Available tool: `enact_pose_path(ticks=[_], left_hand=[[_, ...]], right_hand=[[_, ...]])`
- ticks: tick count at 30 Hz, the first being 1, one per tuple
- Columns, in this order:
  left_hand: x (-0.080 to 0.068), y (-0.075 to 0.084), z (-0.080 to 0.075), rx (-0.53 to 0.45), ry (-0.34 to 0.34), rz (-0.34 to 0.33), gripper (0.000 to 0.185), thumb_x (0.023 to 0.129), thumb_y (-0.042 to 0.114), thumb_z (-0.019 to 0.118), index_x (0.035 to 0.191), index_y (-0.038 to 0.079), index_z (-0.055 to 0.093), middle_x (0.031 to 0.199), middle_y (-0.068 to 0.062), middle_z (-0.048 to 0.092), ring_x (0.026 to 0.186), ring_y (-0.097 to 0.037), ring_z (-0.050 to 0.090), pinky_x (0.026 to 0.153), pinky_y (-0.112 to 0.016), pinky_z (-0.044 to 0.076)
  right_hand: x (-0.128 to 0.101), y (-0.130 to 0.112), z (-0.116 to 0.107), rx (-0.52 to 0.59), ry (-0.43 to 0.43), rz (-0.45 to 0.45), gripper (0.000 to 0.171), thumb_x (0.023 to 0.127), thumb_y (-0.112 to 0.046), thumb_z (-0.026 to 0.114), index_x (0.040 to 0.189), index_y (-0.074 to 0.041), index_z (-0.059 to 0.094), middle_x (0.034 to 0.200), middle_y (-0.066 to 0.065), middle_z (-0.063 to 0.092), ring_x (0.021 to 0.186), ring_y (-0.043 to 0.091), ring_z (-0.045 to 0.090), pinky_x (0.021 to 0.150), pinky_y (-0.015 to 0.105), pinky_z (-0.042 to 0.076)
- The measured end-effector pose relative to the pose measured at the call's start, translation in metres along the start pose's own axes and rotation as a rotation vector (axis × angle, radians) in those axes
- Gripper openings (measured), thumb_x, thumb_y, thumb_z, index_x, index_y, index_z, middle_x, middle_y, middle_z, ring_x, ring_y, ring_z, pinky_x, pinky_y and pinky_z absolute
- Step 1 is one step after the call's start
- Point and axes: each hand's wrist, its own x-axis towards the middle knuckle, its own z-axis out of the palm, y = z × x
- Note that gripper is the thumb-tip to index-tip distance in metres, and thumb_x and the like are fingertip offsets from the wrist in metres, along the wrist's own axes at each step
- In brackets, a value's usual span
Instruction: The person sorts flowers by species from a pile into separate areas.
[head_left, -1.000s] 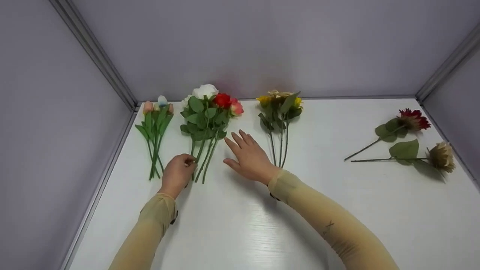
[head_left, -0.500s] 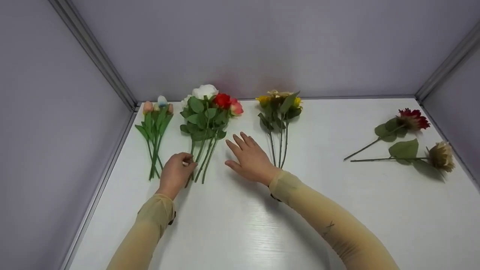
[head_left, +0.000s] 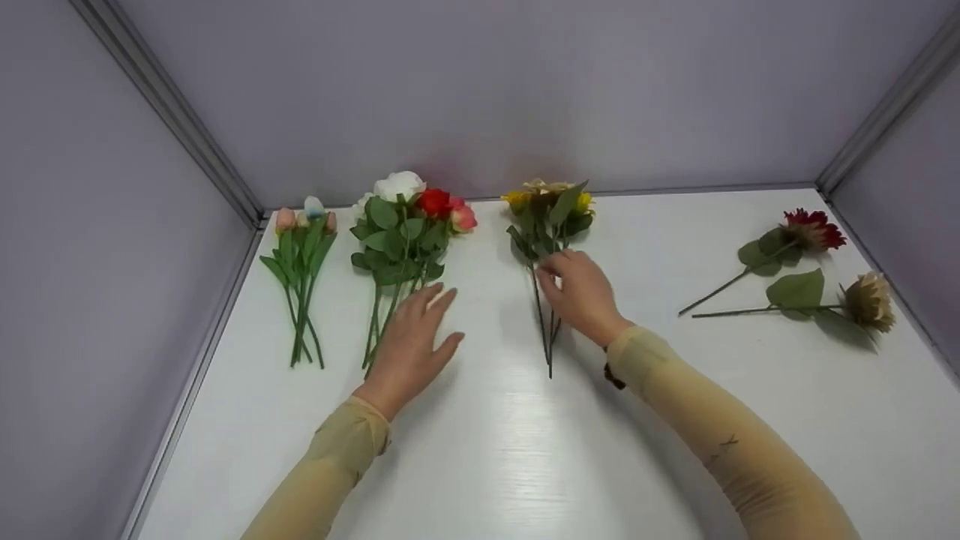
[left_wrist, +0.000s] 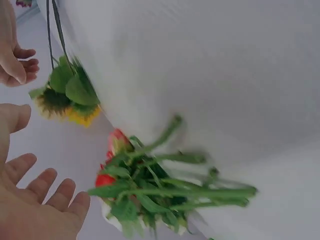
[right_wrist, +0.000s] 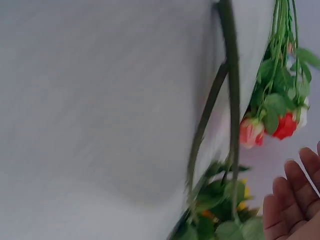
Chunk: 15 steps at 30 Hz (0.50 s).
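My left hand (head_left: pixel 411 352), fingers spread and extended, is over the stems of a bunch of roses (head_left: pixel 409 244) with white, red and pink heads. In the left wrist view the rose stems (left_wrist: pixel 200 192) lie beside those fingers, not gripped. My right hand (head_left: pixel 581 292) is over the stems of a bunch of sunflowers (head_left: pixel 551 214) with yellow and cream heads, its fingers loosely bent. From the right wrist, the sunflower stems (right_wrist: pixel 232 100) run past the relaxed fingers (right_wrist: pixel 282 200). Part of these stems is hidden under the right hand in the head view.
A bunch of tulips (head_left: pixel 301 259) lies at the left of the white table (head_left: pixel 480 465). On the right are two separate stems, a dark red flower (head_left: pixel 814 231) and a beige flower (head_left: pixel 868 302). Grey panels (head_left: pixel 487 90) enclose the back and sides.
My left hand has let go of a rose stem, opened and moved right across the stems. My right hand has shifted right onto the sunflower stems. The view has shifted slightly.
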Motion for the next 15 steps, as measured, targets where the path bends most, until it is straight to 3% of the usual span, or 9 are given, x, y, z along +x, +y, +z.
enact_pose_path(ticks=[5, 11, 15], left_hand=[[0.008, 0.041, 0.021, 0.152, -0.108, 0.224, 0.066, 0.102, 0.039, 0.064, 0.158, 0.014, 0.039, 0.162, -0.012, 0.035, 0.150, -0.032, 0.029, 0.124, -0.047, 0.017], [0.022, 0.090, 0.052, 0.247, -0.166, 0.388, 0.069, 0.102, 0.046, 0.063, 0.160, 0.020, 0.036, 0.165, -0.008, 0.030, 0.152, -0.029, 0.025, 0.125, -0.046, 0.014], [0.032, 0.124, 0.071, 0.269, -0.202, 0.480, 0.071, 0.102, 0.049, 0.061, 0.162, 0.023, 0.033, 0.168, -0.006, 0.025, 0.154, -0.028, 0.022, 0.125, -0.046, 0.013]], right_hand=[[-0.018, 0.066, -0.052, 0.171, 0.122, 0.347, 0.031, 0.104, -0.033, 0.056, 0.112, -0.008, 0.071, 0.104, 0.009, 0.069, 0.090, 0.022, 0.061, 0.077, 0.037, 0.049], [-0.064, 0.141, -0.119, 0.389, 0.179, 0.705, 0.045, 0.101, -0.042, 0.055, 0.121, -0.003, 0.067, 0.104, 0.009, 0.070, 0.090, 0.021, 0.067, 0.075, 0.030, 0.054], [-0.099, 0.179, -0.158, 0.496, 0.208, 0.912, 0.034, 0.099, -0.037, 0.058, 0.098, -0.009, 0.078, 0.082, -0.004, 0.072, 0.072, 0.012, 0.066, 0.063, 0.027, 0.052]])
